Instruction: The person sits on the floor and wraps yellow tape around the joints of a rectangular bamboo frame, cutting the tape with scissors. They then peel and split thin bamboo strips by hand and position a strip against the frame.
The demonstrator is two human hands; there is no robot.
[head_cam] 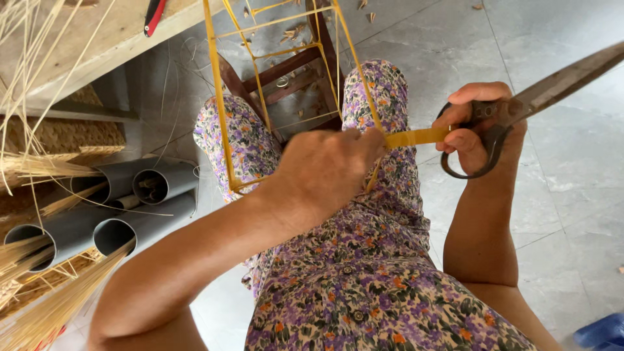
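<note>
Frame of yellow strips rests on our lap, mostly built, one loose strip sticking out sideways. Left hand pinches that strip at the frame corner; right hand clenches big shears and touches the strip's end. Grey pipes on the floor hold straw bundles

Weaving workshop: straw bundles, grey pipes, workbench.

No packages, labels, signs or screens visible anywhere in the head view at this moment.
</note>
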